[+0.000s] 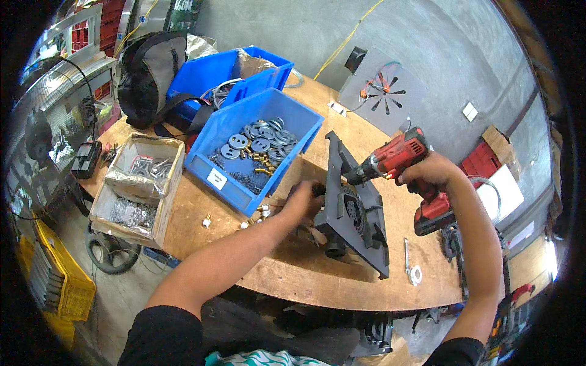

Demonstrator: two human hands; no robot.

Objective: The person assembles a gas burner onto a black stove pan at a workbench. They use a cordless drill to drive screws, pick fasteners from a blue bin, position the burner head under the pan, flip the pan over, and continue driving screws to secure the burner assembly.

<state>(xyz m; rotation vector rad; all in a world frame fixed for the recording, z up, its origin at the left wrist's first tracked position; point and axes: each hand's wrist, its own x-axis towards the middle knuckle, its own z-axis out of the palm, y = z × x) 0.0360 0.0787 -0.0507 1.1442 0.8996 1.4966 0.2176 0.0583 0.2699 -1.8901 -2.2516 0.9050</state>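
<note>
My right hand (428,172) grips a red and black cordless drill (400,152). The drill's nose points left, at the upper part of a dark grey metal panel (360,241). Whether the bit touches it I cannot tell. The panel stands tilted on edge on the wooden table and has a round slotted part (354,210) at its middle. At the panel's left side is my left hand (302,201), its fingers curled and partly hidden; what they hold does not show. Small brass-and-white fittings (264,212) lie beside my left wrist.
A blue bin (207,165) holds grey discs, brass fittings and screws; another blue bin (198,73) stands behind it. Left are a divided box (165,207) of small metal parts and a black bag (146,79). A wrench (407,256), a white ring (415,276) and a slotted grey panel (372,100) lie around.
</note>
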